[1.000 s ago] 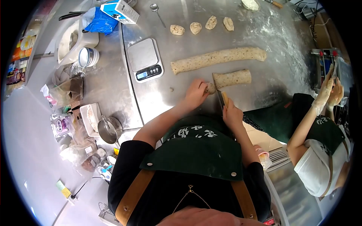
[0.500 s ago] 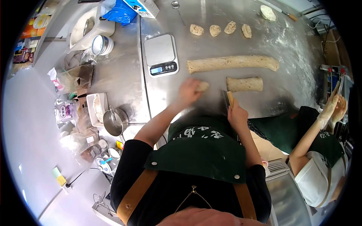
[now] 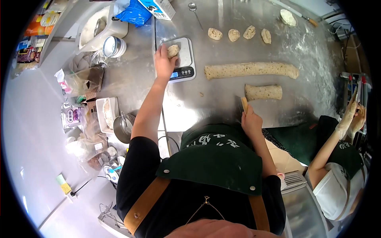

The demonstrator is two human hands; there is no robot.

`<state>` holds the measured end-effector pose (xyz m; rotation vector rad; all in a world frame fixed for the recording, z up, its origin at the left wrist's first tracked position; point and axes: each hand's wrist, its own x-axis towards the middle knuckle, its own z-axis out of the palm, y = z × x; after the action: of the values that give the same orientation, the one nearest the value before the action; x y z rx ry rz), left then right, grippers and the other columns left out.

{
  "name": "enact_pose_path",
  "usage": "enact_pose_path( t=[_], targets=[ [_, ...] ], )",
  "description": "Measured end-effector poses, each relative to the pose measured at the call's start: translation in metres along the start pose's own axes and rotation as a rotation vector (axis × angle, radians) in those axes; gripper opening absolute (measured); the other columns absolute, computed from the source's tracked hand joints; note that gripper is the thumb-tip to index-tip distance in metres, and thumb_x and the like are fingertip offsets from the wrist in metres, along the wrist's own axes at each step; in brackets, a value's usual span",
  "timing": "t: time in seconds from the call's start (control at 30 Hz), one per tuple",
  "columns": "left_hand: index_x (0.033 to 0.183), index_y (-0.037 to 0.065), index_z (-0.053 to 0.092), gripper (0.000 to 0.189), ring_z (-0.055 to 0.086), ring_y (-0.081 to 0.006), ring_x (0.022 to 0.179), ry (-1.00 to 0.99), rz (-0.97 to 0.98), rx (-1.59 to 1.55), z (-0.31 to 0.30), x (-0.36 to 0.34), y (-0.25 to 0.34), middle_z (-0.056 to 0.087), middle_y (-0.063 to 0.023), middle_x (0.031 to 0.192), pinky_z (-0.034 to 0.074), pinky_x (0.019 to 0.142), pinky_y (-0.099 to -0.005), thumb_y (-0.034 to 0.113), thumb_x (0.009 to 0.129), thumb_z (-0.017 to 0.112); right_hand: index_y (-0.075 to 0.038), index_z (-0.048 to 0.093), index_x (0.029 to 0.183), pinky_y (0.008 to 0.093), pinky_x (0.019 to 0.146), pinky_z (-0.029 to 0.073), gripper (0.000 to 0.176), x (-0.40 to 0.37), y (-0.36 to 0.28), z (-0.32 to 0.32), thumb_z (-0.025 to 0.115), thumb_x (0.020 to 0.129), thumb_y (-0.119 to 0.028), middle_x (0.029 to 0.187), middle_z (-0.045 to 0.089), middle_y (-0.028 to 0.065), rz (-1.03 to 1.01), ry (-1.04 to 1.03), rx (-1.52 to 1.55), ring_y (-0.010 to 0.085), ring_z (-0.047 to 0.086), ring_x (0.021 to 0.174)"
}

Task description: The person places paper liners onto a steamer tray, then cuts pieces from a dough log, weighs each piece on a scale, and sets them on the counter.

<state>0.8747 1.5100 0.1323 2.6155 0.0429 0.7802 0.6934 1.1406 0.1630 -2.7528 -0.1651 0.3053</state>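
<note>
My left hand (image 3: 164,63) is over the digital scale (image 3: 185,55), its fingers around a small dough piece (image 3: 173,51) at the plate. My right hand (image 3: 252,120) grips the wooden handle of a dough scraper (image 3: 244,105), whose blade points toward the table's front. Just beyond the scraper lies a short dough roll (image 3: 263,92), and behind that a long dough roll (image 3: 251,70). Several cut dough pieces (image 3: 234,35) sit in a row farther back. A tiny dough scrap (image 3: 201,94) lies on the steel table.
A spoon (image 3: 193,7), a milk carton (image 3: 160,8) and a blue bag (image 3: 134,13) are at the back. Stacked bowls (image 3: 114,47) and a flour tub (image 3: 104,25) stand left. A bowl of white powder (image 3: 287,18) is back right. A gloved co-worker (image 3: 337,158) is at the right.
My left hand has moved left and away from me with the dough piece, from the table to the scale. My right hand stays nearly in place with the scraper. The whole view has shifted slightly.
</note>
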Motion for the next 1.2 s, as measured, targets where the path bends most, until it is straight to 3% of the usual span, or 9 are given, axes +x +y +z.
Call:
enact_pose_path(
  t=[0.1,0.17,0.23,0.3,0.53,0.73,0.83,1.07,1.2],
  targets=[
    [0.105,0.003,0.059,0.034,0.055,-0.0350,0.092,0.013,0.102,-0.030,-0.014,-0.028,0.017,0.060,-0.0149,0.100,0.045,0.082,-0.0427,0.007,0.073,0.071,0.001,0.043,0.121,0.0465,0.055,0.049,0.042,-0.002,0.002,0.004,0.055,0.087,-0.019,0.074,0.063,0.0193,0.019,-0.013,-0.001,0.0371,0.061,0.060],
    [0.095,0.005,0.063,0.022,0.057,-0.0330,0.085,-0.169,0.159,-0.236,-0.017,-0.070,0.033,0.061,-0.0130,0.092,0.049,0.074,-0.0409,0.001,0.074,0.067,0.001,0.043,0.122,0.0465,0.055,0.049,0.042,-0.001,0.001,0.004,0.055,0.087,-0.019,0.075,0.064,0.0188,0.033,-0.030,-0.007,0.0366,0.062,0.061],
    [0.095,0.006,0.065,0.020,0.059,-0.0321,0.093,-0.441,0.279,-0.316,-0.019,-0.107,0.044,0.061,-0.0126,0.095,0.051,0.079,-0.0389,0.005,0.076,0.066,-0.001,0.043,0.122,0.0467,0.056,0.049,0.042,0.000,0.002,0.003,0.056,0.086,-0.019,0.077,0.064,0.0177,0.053,-0.049,-0.020,0.0356,0.062,0.061],
    [0.095,0.004,0.065,0.020,0.057,-0.0313,0.093,-0.615,0.175,-0.396,-0.020,-0.132,0.055,0.059,-0.0114,0.100,0.049,0.079,-0.0363,0.006,0.075,0.066,-0.001,0.042,0.122,0.0473,0.057,0.049,0.042,0.000,0.003,0.001,0.055,0.087,-0.019,0.078,0.064,0.0182,0.052,-0.068,-0.004,0.0361,0.062,0.062],
    [0.086,0.005,0.061,0.014,0.057,-0.0298,0.087,-0.555,0.051,-0.411,-0.016,-0.160,0.070,0.057,-0.0097,0.091,0.049,0.072,-0.0381,0.004,0.074,0.066,0.000,0.042,0.123,0.0470,0.056,0.049,0.043,0.001,0.002,0.000,0.055,0.087,-0.019,0.080,0.065,0.0186,0.035,-0.057,-0.005,0.0360,0.063,0.063],
    [0.088,0.006,0.058,0.014,0.057,-0.0309,0.087,-0.549,0.067,-0.387,-0.020,-0.164,0.073,0.057,-0.0107,0.091,0.049,0.071,-0.0397,0.001,0.075,0.061,0.001,0.042,0.123,0.0463,0.055,0.049,0.043,0.000,0.000,-0.002,0.055,0.086,-0.018,0.080,0.065,0.0186,0.032,-0.055,-0.001,0.0354,0.063,0.062],
    [0.090,0.006,0.059,0.016,0.057,-0.0321,0.086,-0.546,-0.043,-0.354,-0.022,-0.159,0.067,0.058,-0.0119,0.090,0.049,0.071,-0.0401,0.000,0.076,0.059,0.001,0.042,0.122,0.0460,0.055,0.049,0.043,0.000,0.003,0.001,0.055,0.086,-0.018,0.080,0.065,0.0185,0.021,-0.042,0.006,0.0352,0.063,0.062],
    [0.091,0.006,0.061,0.018,0.058,-0.0312,0.084,-0.508,0.025,-0.317,-0.025,-0.144,0.054,0.059,-0.0114,0.089,0.050,0.072,-0.0383,-0.001,0.074,0.061,0.000,0.043,0.118,0.0452,0.054,0.049,0.039,0.000,0.002,0.001,0.055,0.086,-0.018,0.078,0.064,0.0177,0.013,-0.021,0.011,0.0350,0.062,0.061],
    [0.094,0.006,0.065,0.025,0.058,-0.0296,0.089,-0.552,0.068,-0.384,-0.024,-0.155,0.058,0.058,-0.0133,0.103,0.049,0.075,-0.0368,-0.004,0.074,0.057,0.000,0.043,0.117,0.0451,0.053,0.049,0.037,0.000,0.003,0.003,0.055,0.086,-0.017,0.076,0.064,0.0173,0.015,-0.014,0.013,0.0349,0.062,0.060]
  ],
)
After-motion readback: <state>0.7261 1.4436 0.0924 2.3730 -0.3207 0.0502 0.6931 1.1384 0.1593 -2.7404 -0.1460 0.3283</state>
